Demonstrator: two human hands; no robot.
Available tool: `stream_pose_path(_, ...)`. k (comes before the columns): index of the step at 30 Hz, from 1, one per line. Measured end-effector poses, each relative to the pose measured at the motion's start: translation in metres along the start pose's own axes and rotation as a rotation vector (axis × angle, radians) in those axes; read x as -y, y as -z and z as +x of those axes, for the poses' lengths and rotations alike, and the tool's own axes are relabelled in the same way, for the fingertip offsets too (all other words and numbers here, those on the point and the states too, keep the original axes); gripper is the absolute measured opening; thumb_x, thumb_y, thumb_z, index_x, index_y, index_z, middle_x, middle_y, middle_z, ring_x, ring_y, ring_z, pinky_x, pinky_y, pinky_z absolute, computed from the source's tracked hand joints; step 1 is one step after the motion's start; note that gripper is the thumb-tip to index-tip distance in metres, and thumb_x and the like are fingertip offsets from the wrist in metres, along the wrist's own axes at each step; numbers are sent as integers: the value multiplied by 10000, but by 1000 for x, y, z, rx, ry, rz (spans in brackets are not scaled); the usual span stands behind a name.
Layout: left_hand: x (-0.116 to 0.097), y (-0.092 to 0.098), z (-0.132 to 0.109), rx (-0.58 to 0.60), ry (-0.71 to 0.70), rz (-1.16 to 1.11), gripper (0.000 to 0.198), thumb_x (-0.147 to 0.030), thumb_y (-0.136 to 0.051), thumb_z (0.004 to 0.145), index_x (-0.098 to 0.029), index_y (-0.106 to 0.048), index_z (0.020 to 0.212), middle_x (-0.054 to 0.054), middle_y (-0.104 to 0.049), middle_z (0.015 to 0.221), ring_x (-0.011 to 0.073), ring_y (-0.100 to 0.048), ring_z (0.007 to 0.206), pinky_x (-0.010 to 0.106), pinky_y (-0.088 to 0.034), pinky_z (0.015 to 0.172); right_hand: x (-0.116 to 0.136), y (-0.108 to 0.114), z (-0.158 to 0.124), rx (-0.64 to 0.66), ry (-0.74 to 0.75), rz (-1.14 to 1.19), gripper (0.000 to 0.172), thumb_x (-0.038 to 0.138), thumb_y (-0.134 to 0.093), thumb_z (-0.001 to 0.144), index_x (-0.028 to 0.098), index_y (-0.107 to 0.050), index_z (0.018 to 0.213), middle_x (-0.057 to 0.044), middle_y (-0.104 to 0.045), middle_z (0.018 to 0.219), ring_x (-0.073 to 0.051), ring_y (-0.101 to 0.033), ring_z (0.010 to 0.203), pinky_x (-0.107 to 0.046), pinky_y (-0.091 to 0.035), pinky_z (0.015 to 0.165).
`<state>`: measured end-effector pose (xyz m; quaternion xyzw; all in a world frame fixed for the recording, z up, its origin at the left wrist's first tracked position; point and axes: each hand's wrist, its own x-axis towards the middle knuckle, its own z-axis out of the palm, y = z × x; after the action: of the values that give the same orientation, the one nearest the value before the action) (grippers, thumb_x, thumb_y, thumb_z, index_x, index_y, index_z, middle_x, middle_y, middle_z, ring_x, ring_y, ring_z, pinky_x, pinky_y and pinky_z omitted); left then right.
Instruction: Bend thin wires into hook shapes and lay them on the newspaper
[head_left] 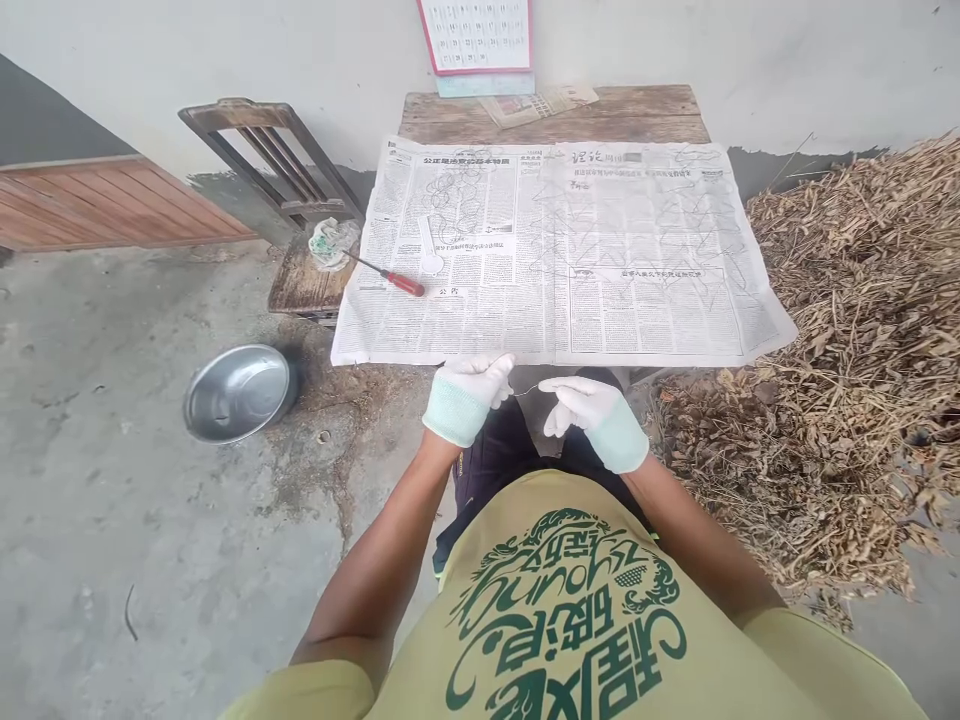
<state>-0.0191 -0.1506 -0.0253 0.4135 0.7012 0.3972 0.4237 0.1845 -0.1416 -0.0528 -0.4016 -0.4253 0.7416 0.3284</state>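
My left hand [474, 390], in a white glove with a pale green cuff, is closed in a pinch just below the table's front edge. From it a thin dark strand [526, 391], thread or wire I cannot tell, runs to the fingertips of my right hand [592, 412]. That hand wears a matching glove, and its fingers are pressed together at the strand's other end. Beyond both hands, newspaper [480, 335] covers most of the table. Tangled thin dark lines lie across the sheets. A red-handled screwdriver [403, 283] and a white spoon-like piece [430, 262] rest there.
A wooden chair [289, 285] holding a crumpled cloth [331, 245] stands left of the table. On the floor is a metal basin [238, 395]. Dried stalks and leaves [840, 400] are heaped at the right. A calendar [480, 40] hangs behind the wooden table [630, 118].
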Motion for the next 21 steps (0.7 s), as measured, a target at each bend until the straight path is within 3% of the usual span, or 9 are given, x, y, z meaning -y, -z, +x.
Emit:
stream_pose_path(4,-2,1,2,83,-81,-39,395,-496,-663,914,-192,-699,664,-7,-563,462,148,-601,511,273,-512,588,2,1,-1,24,-40,-22,331,424,-701,909,148,-793,1066,-28,-737,613,-193,-706,599,-338,-551,629)
stream_pose_path(8,6,1,-3,242,-241,-112,538,-591,-536,997,-185,-690,680,36,-652,588,164,-657,628,308,-552,736,-4,2,3,14,-49,132,363,437,-749,870,148,-773,1089,-32,-743,617,-185,-682,563,-329,-542,605)
stream_pose_path(12,29,-3,-9,237,-333,-209,435,-501,-486,1058,-162,-758,1070,59,-752,851,155,-668,705,326,-572,797,-13,7,9,13,-10,259,428,437,-770,859,142,-755,1169,-5,-709,581,-168,-644,540,-313,-514,584)
stream_pose_path(14,37,-7,-12,276,-392,-120,329,-375,-563,1032,-187,-719,1252,78,-770,1063,158,-695,796,335,-589,850,-17,9,11,8,-7,295,411,413,-773,859,150,-752,1175,8,-699,586,-158,-630,540,-308,-506,583)
stream_pose_path(17,36,-15,-15,340,-611,144,331,-166,-604,959,-240,-734,1254,85,-719,1279,188,-703,1018,343,-578,961,-24,10,15,8,-32,342,384,385,-780,845,177,-756,1167,19,-696,617,-144,-609,543,-302,-499,582)
stream_pose_path(19,31,-18,-14,419,-786,290,363,-79,-539,949,-251,-763,1178,74,-718,1251,198,-690,1073,343,-569,968,-29,10,17,13,-57,330,358,382,-780,836,201,-764,1145,23,-686,631,-139,-578,541,-300,-484,567)
stream_pose_path(21,26,-19,-11,484,-911,419,406,-37,-477,946,-249,-768,1131,62,-729,1155,191,-697,1001,336,-575,907,-33,9,19,17,-61,259,309,383,-759,858,219,-768,1120,25,-663,629,-141,-540,544,-306,-468,557)
